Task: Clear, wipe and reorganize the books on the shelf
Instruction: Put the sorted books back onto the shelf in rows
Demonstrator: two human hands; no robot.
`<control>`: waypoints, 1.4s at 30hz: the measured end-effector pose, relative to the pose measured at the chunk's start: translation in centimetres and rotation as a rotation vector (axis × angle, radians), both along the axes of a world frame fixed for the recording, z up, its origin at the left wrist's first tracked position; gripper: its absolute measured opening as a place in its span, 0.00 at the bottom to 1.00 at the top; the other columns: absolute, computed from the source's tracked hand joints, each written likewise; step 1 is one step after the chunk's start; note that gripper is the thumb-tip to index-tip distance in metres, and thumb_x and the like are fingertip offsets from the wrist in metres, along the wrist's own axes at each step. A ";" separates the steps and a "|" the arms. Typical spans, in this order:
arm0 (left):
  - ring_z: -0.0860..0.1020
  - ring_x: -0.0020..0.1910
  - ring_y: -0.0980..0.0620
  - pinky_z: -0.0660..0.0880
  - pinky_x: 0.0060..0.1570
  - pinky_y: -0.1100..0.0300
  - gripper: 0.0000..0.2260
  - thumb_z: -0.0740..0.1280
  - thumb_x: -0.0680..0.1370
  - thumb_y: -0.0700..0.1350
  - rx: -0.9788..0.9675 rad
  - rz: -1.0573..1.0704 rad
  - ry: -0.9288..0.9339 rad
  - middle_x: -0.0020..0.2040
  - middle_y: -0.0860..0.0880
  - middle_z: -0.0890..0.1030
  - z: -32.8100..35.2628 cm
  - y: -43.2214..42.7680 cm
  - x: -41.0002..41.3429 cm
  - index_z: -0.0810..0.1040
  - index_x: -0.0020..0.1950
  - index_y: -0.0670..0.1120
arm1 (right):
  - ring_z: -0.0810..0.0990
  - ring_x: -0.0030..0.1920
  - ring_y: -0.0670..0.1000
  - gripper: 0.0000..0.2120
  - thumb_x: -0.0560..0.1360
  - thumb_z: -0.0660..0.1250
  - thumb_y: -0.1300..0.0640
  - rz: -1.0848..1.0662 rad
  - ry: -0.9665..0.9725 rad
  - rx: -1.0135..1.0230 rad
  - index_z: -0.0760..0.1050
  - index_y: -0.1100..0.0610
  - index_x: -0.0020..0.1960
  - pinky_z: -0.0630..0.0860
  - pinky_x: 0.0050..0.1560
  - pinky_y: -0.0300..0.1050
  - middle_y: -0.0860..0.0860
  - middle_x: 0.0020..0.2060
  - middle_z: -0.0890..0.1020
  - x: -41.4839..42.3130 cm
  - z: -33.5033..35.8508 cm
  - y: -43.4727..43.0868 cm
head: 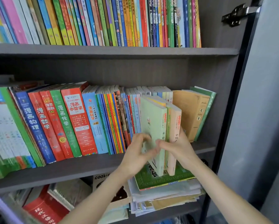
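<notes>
A small bundle of books, pale green cover (153,120) in front and a peach spine (175,126) at its right, stands pulled out from the middle shelf (70,168), its lower end over a stack below. My left hand (138,152) grips the green cover from the left. My right hand (179,147) holds the bundle's right side, fingers curled across the front. A row of upright colourful books (74,123) fills the shelf to the left. A tan book (190,113) and a green one (206,110) lean at the right end.
The upper shelf (112,50) carries a tight row of thin books (103,21). Below lie a flat stack topped by a green-bordered book (159,180), a red dictionary (43,207) and a "cookie" box (101,178). The dark cabinet side (229,94) and a hinge (237,15) bound the right.
</notes>
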State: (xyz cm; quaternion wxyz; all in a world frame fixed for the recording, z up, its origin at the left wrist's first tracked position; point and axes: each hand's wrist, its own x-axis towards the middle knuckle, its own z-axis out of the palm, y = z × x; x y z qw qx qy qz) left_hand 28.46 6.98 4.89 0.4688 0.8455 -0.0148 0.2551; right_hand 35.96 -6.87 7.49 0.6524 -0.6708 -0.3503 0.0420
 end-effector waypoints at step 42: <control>0.79 0.27 0.52 0.73 0.33 0.63 0.08 0.67 0.75 0.48 -0.760 0.108 0.196 0.31 0.48 0.80 10.7 4.6 7.7 0.76 0.39 0.46 | 0.80 0.43 0.39 0.03 0.77 0.65 0.55 -0.400 -0.089 0.229 0.75 0.48 0.48 0.73 0.37 0.28 0.41 0.42 0.83 1.4 -1.1 -4.6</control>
